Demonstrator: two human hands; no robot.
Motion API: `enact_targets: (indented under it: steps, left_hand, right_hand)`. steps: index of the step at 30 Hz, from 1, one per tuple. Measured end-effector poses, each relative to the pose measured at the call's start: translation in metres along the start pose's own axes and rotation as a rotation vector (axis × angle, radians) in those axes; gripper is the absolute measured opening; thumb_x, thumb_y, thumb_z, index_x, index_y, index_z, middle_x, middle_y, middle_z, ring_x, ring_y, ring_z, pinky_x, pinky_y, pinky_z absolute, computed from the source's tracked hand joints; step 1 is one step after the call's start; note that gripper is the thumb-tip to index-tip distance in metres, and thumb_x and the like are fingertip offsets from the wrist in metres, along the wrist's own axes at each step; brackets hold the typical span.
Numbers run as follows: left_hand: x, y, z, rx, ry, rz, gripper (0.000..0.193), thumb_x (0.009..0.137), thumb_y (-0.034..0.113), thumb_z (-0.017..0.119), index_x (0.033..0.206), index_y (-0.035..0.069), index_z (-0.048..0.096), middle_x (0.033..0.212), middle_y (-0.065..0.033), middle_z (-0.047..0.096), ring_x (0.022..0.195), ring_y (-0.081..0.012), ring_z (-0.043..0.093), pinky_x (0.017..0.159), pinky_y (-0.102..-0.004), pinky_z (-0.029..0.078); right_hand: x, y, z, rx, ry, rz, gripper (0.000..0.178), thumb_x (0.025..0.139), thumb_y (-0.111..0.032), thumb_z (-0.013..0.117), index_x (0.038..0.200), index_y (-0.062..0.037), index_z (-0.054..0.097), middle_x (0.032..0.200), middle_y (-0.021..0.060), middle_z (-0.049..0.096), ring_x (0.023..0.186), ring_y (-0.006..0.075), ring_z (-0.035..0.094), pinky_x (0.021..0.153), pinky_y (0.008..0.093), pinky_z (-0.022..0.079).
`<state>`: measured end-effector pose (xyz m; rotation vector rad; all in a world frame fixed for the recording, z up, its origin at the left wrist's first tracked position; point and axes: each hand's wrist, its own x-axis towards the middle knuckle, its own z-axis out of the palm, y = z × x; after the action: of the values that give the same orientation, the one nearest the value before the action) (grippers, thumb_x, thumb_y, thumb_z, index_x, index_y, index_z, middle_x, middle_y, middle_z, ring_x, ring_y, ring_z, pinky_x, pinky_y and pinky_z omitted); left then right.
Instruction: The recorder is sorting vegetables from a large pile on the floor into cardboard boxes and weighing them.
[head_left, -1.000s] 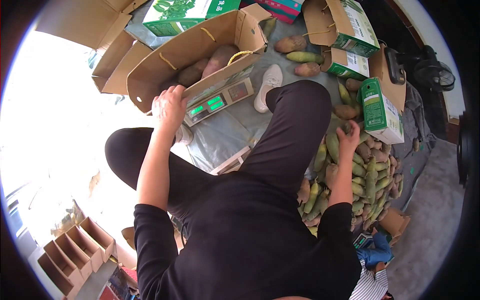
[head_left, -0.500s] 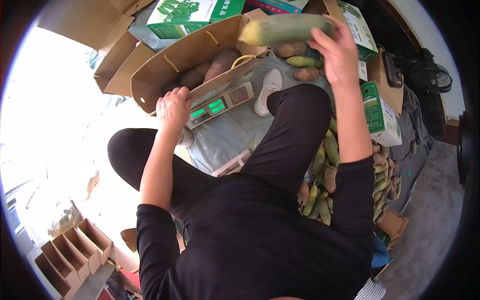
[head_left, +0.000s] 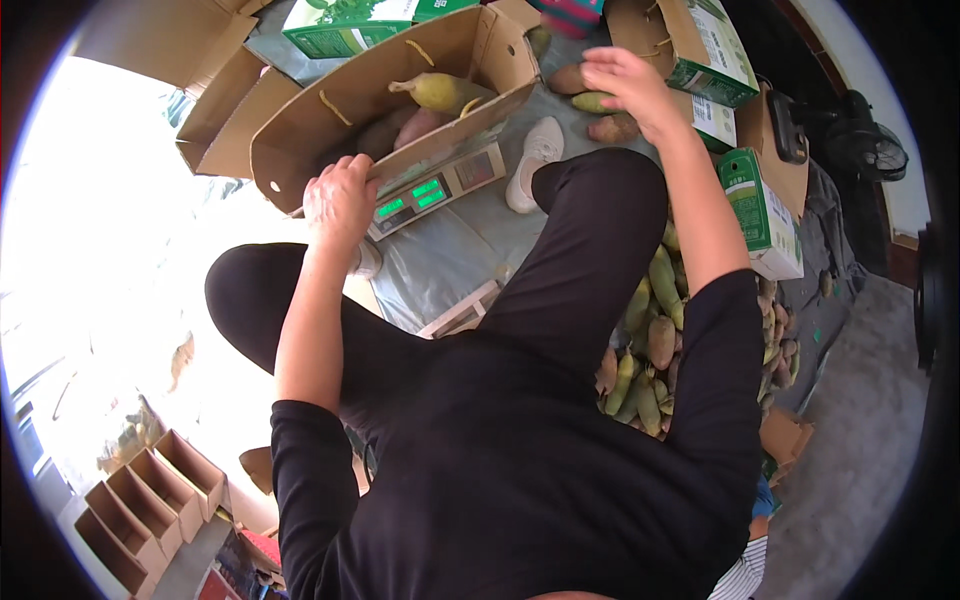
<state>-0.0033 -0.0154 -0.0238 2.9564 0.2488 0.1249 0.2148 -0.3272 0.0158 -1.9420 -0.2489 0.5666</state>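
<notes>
A long cardboard box [head_left: 372, 82] with yellow rope handles stands on a digital scale [head_left: 440, 195] with lit green displays. Inside it lie a green radish [head_left: 442, 93] with a pale tip and some reddish-brown ones, partly in shadow. At the box's near left edge, my left hand [head_left: 338, 195] is closed over the rim. My right hand [head_left: 630, 88] is to the right of the box, fingers extended and holding nothing I can see. Below it on the floor sheet are a reddish radish [head_left: 612, 127] and a green one [head_left: 594, 102], the latter partly behind the fingers.
A heap of green and reddish radishes [head_left: 650, 340] lies beside my right leg. Printed green-and-white boxes [head_left: 765, 215] stand at the right, near a black fan [head_left: 865, 140]. Brown cardboard trays [head_left: 150, 500] line the lower left. Part of another person shows at the lower right.
My right hand has let go of the large green radish, which is now in the box, and has moved slightly down over the floor radishes. My left hand stays on the rim.
</notes>
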Motion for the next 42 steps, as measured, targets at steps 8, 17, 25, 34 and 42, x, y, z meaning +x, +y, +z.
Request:
enact_targets:
  steps: [8, 17, 25, 34, 42]
  left_hand:
    - [-0.001, 0.000, -0.001, 0.017, -0.074, -0.024, 0.025, 0.077, 0.020, 0.062, 0.100, 0.010, 0.059, 0.095, -0.0082, 0.063, 0.090, -0.0279, 0.059, 0.077, -0.0402, 0.045]
    - [-0.003, 0.010, -0.010, 0.065, -0.067, 0.008, 0.021, 0.078, 0.022, 0.062, 0.096, 0.013, 0.059, 0.089, -0.0076, 0.063, 0.088, -0.0283, 0.059, 0.074, -0.0408, 0.045]
    - [0.010, 0.018, 0.028, -0.046, -0.049, 0.138, 0.025, 0.080, 0.020, 0.059, 0.103, 0.009, 0.057, 0.095, -0.0104, 0.062, 0.088, -0.0310, 0.059, 0.074, -0.0412, 0.046]
    - [-0.002, 0.001, 0.002, -0.107, -0.053, 0.139, 0.031, 0.080, 0.016, 0.058, 0.110, 0.009, 0.056, 0.099, -0.0107, 0.061, 0.092, -0.0303, 0.058, 0.077, -0.0402, 0.045]
    - [-0.001, -0.009, -0.037, -0.065, -0.152, 0.072, 0.039, 0.077, 0.015, 0.062, 0.115, 0.010, 0.056, 0.106, -0.0105, 0.059, 0.103, -0.0280, 0.055, 0.089, -0.0400, 0.040]
  right_hand:
    - [-0.105, 0.238, -0.046, 0.333, 0.234, 0.136, 0.030, 0.079, -0.013, 0.063, 0.107, -0.0068, 0.058, 0.094, 0.0070, 0.063, 0.081, 0.0156, 0.059, 0.069, 0.0328, 0.050]
    - [-0.306, 0.412, 0.041, -0.101, 0.213, 0.948, 0.016, 0.076, -0.010, 0.056, 0.092, -0.0087, 0.059, 0.070, 0.0056, 0.057, 0.052, 0.0198, 0.056, 0.043, 0.0346, 0.045]
    - [-0.441, 0.460, 0.052, -1.390, -0.733, 0.462, 0.018, 0.080, -0.023, 0.059, 0.085, -0.0063, 0.063, 0.084, 0.0131, 0.065, 0.076, 0.0283, 0.063, 0.064, 0.0382, 0.050]
    - [-0.373, 0.373, 0.000, -0.600, 0.534, 0.983, 0.026, 0.078, -0.018, 0.057, 0.102, -0.0088, 0.058, 0.105, 0.0138, 0.059, 0.101, 0.0330, 0.056, 0.079, 0.0426, 0.048]
    - [-0.350, 0.363, -0.037, -0.939, 0.341, 0.953, 0.065, 0.076, -0.038, 0.063, 0.132, -0.0185, 0.037, 0.133, 0.0112, 0.039, 0.121, 0.0338, 0.038, 0.096, 0.0455, 0.039]
